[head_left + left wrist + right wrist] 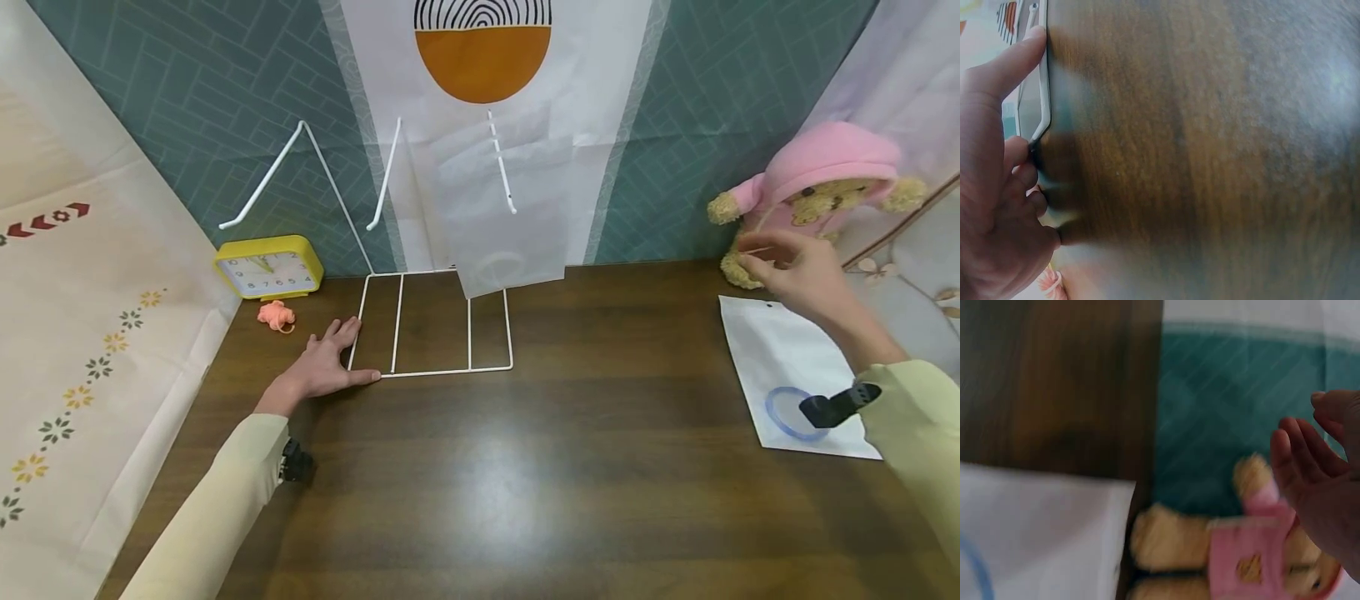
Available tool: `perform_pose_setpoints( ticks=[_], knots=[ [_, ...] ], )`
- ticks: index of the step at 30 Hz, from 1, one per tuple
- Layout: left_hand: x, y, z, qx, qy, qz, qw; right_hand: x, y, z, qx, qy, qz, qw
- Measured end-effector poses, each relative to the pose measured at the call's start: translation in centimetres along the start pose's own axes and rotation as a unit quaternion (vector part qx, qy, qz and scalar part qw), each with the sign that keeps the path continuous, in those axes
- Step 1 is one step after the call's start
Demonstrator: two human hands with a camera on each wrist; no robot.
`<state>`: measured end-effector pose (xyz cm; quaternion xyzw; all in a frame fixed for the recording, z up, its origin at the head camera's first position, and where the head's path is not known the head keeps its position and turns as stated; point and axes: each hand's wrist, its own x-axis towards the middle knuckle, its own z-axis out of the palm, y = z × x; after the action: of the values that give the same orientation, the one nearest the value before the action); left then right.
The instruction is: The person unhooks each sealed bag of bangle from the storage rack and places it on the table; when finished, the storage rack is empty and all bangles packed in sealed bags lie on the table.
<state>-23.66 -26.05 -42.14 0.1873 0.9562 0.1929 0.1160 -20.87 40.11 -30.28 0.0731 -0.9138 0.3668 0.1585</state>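
My left hand point(326, 367) rests on the near left corner of a white wire rack point(435, 372), thumb on its front bar and spread fingers along its left side. In the left wrist view, the thumb lies against the rack's bar point(1045, 94). The rack has upright hooked arms point(387, 175), and a thin whitish sheet point(517, 200) with a faint ring hangs at its right arm. My right hand point(802, 275) is raised before a plush bear point(832, 167) in pink clothes. Its fingers are loosely bent, with nothing seen between them in the right wrist view.
On the right of the brown table point(600, 467) lies a white sheet point(757, 350) with a blue ring point(772, 412). A yellow clock point(303, 250) and a small coral-coloured object point(276, 315) are at the left. Patterned cloth point(675, 183) covers the wall behind.
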Motion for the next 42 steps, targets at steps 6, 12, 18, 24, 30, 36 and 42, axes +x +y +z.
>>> perform_pose_setpoints(
  ticks=[6, 12, 18, 24, 30, 36, 42],
  knots=[
    [-0.2, -0.1, 0.0, 0.002, 0.001, -0.001, 1.0000, 2.6, -5.7, 2.9, 0.149, -0.082, -0.064, 0.983],
    [-0.2, -0.1, 0.0, 0.002, 0.005, 0.001, 1.0000, 5.9, -10.8, 5.1, 0.278, -0.129, -0.088, 0.948],
    [0.0, 0.0, 0.1, 0.002, 0.009, 0.003, 1.0000, 8.6, -14.1, 6.2, 0.345, -0.147, -0.082, 0.923],
    [-0.1, 0.1, 0.2, 0.001, 0.009, 0.006, 0.9999, 10.3, -15.8, 7.0, 0.360, -0.157, -0.057, 0.918],
    [-0.2, 0.1, 0.2, -0.004, 0.004, 0.005, 1.0000, 11.3, -17.2, 7.7, 0.327, -0.166, -0.016, 0.930],
    [-0.3, 0.0, 0.1, -0.004, 0.006, 0.004, 1.0000, 12.2, -18.3, 8.6, 0.317, -0.184, -0.013, 0.930],
    [-0.4, 0.0, 0.0, -0.005, 0.006, 0.007, 0.9999, 12.5, -18.9, 9.3, 0.354, -0.186, -0.013, 0.916]
  ],
)
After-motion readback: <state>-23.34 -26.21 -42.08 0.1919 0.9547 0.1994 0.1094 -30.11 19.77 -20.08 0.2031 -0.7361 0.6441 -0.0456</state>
